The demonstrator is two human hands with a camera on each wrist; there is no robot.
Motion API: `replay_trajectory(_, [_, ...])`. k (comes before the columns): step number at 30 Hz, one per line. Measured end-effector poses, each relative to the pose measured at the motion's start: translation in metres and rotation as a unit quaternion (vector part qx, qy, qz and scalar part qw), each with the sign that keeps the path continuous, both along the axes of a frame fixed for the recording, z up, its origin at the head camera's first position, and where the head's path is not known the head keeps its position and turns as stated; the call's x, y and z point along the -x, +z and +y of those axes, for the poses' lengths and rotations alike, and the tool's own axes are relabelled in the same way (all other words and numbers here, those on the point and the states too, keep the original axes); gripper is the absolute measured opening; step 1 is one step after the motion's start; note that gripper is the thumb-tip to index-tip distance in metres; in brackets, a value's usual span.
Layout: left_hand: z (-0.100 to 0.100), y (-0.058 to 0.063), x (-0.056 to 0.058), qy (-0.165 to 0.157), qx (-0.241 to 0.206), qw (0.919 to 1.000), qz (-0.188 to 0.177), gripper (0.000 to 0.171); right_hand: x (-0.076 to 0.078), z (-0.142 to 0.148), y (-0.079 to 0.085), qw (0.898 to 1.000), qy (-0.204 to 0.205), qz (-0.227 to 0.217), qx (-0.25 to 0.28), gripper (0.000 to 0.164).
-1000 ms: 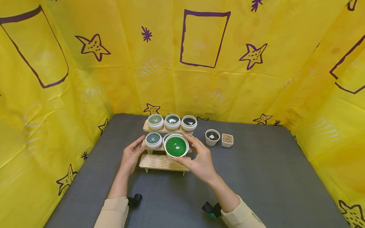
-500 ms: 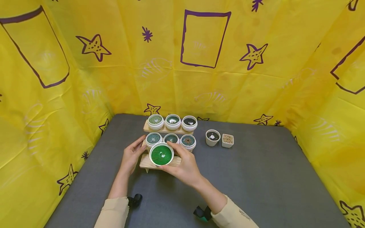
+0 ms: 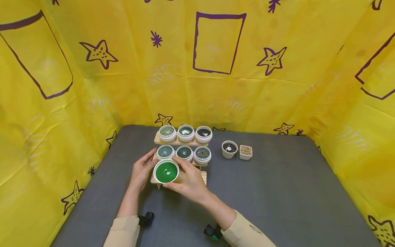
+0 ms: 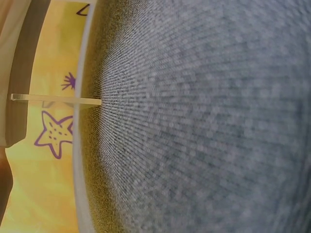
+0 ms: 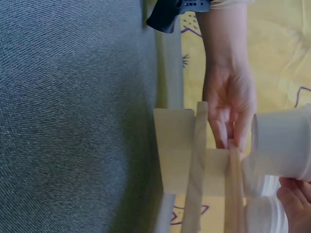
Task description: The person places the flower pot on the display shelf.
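Note:
My right hand (image 3: 192, 184) holds a white cup (image 3: 166, 172) with a bright green top by its right side, thumb at the front and fingers behind. In the head view the cup overlaps the left part of the lowest shelf of a tiered wooden stand (image 3: 203, 176). At the stand's left end, my left hand (image 3: 141, 174) grips the edge of the middle shelf. The right wrist view shows the fingertips of that left hand (image 5: 228, 94) at the shelf's end, with the held cup (image 5: 282, 143) close beside the boards. Several white cups (image 3: 184, 154) stand on the upper two shelves.
Right of the stand, a white cup (image 3: 229, 151) with a dark top stands next to a small square dish (image 3: 245, 152) of pale bits. The grey table (image 3: 277, 192) is enclosed by yellow patterned cloth (image 3: 216, 89).
My right hand has carried the green-topped cup left and nearer, from before the middle row to over the lowest shelf's left part. The left hand has stayed at the stand.

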State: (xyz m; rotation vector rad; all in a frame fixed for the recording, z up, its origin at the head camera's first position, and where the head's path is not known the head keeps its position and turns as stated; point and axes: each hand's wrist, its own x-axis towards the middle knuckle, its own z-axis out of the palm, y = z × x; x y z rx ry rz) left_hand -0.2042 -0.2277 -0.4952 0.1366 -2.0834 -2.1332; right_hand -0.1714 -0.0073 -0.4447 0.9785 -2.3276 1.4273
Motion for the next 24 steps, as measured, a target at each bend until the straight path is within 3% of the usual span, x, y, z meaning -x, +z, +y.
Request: replay_trajectory(24, [0.001, 0.000, 0.000, 0.005, -0.019, 0.9998, 0.003, 0.052, 0.011, -0.014, -0.027, 0.999, 0.004, -0.031, -0.013, 0.085])
